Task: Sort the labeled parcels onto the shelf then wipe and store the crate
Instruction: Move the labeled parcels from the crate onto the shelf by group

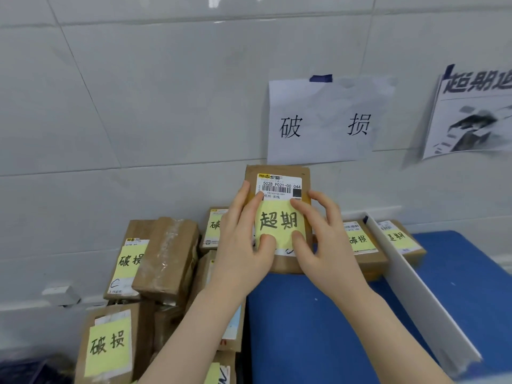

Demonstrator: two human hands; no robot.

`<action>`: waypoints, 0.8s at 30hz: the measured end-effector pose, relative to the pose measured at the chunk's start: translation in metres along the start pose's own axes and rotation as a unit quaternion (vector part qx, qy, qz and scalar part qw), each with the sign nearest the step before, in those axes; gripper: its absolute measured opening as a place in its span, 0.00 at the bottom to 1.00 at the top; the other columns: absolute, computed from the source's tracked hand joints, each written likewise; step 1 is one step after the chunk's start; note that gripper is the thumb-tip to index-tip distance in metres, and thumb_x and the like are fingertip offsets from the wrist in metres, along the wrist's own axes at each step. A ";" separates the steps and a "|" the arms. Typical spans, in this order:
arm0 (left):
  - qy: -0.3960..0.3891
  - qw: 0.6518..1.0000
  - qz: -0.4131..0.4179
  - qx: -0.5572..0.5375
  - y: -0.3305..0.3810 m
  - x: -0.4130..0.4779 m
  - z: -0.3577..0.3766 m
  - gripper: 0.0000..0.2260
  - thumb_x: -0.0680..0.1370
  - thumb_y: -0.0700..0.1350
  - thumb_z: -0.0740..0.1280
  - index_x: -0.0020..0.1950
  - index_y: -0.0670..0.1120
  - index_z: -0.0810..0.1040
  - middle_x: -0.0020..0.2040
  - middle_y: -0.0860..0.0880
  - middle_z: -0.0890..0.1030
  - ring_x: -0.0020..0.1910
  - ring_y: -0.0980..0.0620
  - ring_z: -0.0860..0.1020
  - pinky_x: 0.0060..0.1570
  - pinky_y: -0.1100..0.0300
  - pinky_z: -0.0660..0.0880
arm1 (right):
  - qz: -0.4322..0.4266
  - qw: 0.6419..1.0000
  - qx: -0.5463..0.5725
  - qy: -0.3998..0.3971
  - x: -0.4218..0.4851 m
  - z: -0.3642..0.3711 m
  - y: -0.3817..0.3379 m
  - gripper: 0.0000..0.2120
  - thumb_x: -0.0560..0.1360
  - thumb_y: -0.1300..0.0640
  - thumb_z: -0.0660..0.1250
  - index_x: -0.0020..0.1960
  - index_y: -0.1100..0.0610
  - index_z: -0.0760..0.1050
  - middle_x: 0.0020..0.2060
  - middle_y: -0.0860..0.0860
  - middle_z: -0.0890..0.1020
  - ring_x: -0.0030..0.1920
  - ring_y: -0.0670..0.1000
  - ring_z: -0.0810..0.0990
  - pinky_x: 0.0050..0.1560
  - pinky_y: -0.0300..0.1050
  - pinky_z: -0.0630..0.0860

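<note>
At about eight o'clock from the hands, a pile of brown parcels [155, 261] is lying against the wall. Their yellow notes read 破损, so they are probably sorted as damaged. The left hand [243, 239] is gripping the left edge of the held parcel [279, 187], with fingers lightly bent over its face. Its thumb is pressing the lower left corner of the yellow note [279, 220], which reads 超期. The parcel is standing upright at twelve o'clock over the blue shelf top [318, 328], facing the camera, likely so the label can be read. The right hand [324, 239] is mirroring that hold on the right edge; whether any finger is reaching behind I cannot tell. At one o'clock a 破损 wall sign [324, 123] is hanging. At three o'clock a white divider [415, 275] is separating off a 超期 parcel [399, 239], so the held one probably belongs past it.
</note>
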State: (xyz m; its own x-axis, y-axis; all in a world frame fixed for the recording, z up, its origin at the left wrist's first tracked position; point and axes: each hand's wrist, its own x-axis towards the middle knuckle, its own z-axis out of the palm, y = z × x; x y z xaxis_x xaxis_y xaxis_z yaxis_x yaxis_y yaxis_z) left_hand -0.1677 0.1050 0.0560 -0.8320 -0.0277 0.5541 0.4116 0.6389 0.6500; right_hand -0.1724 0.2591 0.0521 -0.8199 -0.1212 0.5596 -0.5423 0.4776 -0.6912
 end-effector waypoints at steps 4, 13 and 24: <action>0.002 1.000 0.009 0.007 0.037 -0.013 0.029 0.28 0.70 0.45 0.58 0.72 0.51 0.65 0.76 0.63 0.53 0.70 0.66 0.56 0.65 0.68 0.59 | -0.002 1.000 -0.016 0.010 -0.019 -0.044 0.015 0.23 0.76 0.62 0.65 0.68 0.49 0.69 0.69 0.41 0.60 0.51 0.37 0.74 0.43 0.25 0.70; -0.001 0.999 -0.034 -0.032 0.154 -0.066 0.149 0.29 0.70 0.45 0.58 0.73 0.53 0.64 0.75 0.67 0.52 0.71 0.66 0.55 0.65 0.70 0.60 | 0.010 1.000 -0.025 -0.003 -0.082 -0.189 0.079 0.22 0.74 0.58 0.60 0.68 0.48 0.69 0.70 0.40 0.59 0.61 0.43 0.72 0.51 0.31 0.73; -0.046 0.996 -0.038 -0.066 0.220 -0.089 0.230 0.30 0.70 0.45 0.58 0.73 0.52 0.63 0.74 0.67 0.51 0.69 0.65 0.55 0.55 0.84 0.55 | 0.044 0.998 -0.044 0.013 -0.118 -0.280 0.122 0.23 0.75 0.66 0.63 0.67 0.49 0.70 0.69 0.40 0.61 0.61 0.38 0.70 0.47 0.29 0.74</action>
State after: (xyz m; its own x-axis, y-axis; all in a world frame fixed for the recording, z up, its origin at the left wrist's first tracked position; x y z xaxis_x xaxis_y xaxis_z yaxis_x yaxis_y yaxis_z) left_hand -0.0888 0.4249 0.0307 -0.8906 0.0029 0.4548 0.3868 0.5307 0.7541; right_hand -0.0902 0.5753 0.0302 -0.8580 -0.0524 0.5109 -0.4489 0.5599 -0.6964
